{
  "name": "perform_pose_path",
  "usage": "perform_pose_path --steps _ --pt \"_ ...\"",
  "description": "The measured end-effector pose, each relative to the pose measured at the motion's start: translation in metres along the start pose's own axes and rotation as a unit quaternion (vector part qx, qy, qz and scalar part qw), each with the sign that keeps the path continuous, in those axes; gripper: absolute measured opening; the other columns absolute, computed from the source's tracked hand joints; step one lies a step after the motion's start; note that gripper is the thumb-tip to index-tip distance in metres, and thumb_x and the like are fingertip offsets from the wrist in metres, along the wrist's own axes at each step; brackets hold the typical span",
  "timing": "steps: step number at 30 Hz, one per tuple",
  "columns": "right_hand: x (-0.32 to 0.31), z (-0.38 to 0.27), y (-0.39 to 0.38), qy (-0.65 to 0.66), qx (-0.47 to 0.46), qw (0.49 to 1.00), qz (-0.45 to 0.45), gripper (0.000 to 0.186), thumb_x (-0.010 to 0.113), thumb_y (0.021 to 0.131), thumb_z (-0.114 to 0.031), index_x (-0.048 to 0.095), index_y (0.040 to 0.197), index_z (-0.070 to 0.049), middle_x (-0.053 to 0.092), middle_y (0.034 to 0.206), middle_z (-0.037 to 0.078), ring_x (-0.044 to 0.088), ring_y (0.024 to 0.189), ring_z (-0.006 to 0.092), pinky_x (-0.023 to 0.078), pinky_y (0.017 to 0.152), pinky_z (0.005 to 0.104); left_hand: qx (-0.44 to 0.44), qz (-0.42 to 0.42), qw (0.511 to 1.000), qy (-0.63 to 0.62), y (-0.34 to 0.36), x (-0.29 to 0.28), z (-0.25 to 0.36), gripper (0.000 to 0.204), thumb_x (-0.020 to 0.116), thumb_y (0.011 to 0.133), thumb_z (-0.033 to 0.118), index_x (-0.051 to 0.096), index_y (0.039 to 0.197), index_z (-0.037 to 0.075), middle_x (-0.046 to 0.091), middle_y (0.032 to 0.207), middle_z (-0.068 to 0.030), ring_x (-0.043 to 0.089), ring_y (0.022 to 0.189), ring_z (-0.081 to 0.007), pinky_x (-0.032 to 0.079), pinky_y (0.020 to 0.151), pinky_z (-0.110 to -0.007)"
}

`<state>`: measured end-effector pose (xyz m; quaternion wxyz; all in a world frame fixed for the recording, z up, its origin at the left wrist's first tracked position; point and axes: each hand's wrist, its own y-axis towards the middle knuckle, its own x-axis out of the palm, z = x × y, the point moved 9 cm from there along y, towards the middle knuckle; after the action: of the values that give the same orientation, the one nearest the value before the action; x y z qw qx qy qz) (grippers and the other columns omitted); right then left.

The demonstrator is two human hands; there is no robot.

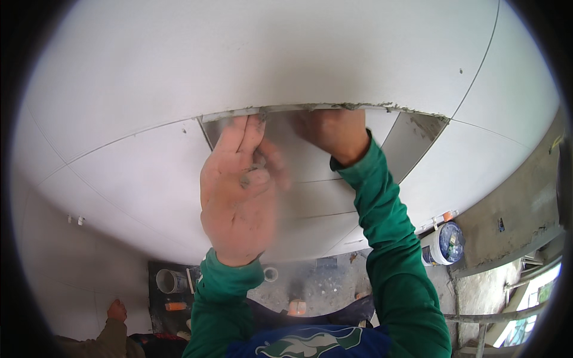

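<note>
Large white tiles [179,65] cover the wall before me, with a recessed opening [415,134] between them. Grey mortar [391,107] clings roughly along the opening's upper edge. My left hand [239,191] is turned palm toward me at the opening's left side. Two of its fingers stretch up to the mortared edge, others are bent, and grey smears mark the skin. My right hand [334,132] reaches into the opening just below that edge. Motion blurs it and its fingers are hidden, so whether it holds anything does not show.
Below stand a white bucket [443,244] at the right and a smaller pail [171,280] at the left. Another person's hand [117,310] is low at the left wall. Metal poles [498,315] cross the lower right beside a bare cement wall [507,224].
</note>
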<state>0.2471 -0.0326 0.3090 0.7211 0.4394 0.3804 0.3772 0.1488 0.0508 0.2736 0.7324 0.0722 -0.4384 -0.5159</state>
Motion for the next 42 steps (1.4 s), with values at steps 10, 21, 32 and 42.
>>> perform_pose_path --steps 10,21,32,42 --pt "0.003 -0.02 -0.017 0.022 -0.036 0.999 0.002 0.013 0.071 0.077 -0.026 0.063 0.073 -0.017 0.053 0.058 -0.002 0.055 0.05 0.0166 0.044 0.044 0.0317 -0.006 -0.006 0.999 0.045 0.001 0.0 0.005 0.082 0.055 0.073 0.018 0.029 0.142 -0.019 0.044 0.143 -0.0197 0.046 0.093 -0.0219 0.043 0.068 -0.032" --pt "0.006 -0.025 -0.002 -0.008 -0.05 0.998 0.029 0.023 0.075 0.071 -0.018 0.071 0.094 -0.016 0.069 0.093 0.001 0.067 0.082 0.0223 0.054 0.071 0.0366 -0.032 -0.004 0.998 0.063 0.001 0.007 0.006 0.07 0.052 0.073 0.016 0.045 0.136 -0.014 0.049 0.142 -0.0195 0.049 0.094 -0.0265 0.043 0.063 -0.033" --pt "0.013 0.041 -0.093 0.491 0.397 0.508 0.586 0.034 0.049 0.095 -0.029 0.05 0.107 0.003 0.054 0.1 0.013 0.052 0.091 0.0204 0.044 0.08 0.0389 0.107 0.073 0.933 0.337 0.002 -0.02 0.014 0.049 0.062 0.092 0.014 0.05 0.13 -0.014 0.057 0.13 -0.0204 0.061 0.102 -0.0285 0.049 0.061 -0.03" --pt "0.02 0.051 -0.064 0.348 0.439 0.421 0.714 0.045 0.033 0.1 -0.028 0.036 0.127 0.008 0.042 0.12 0.017 0.041 0.107 0.0228 0.032 0.102 0.0336 0.558 -0.198 0.317 0.741 -0.018 0.078 0.061 0.055 0.08 0.074 -0.003 0.059 0.124 -0.002 0.054 0.127 -0.0177 0.058 0.102 -0.027 0.05 0.078 -0.035"
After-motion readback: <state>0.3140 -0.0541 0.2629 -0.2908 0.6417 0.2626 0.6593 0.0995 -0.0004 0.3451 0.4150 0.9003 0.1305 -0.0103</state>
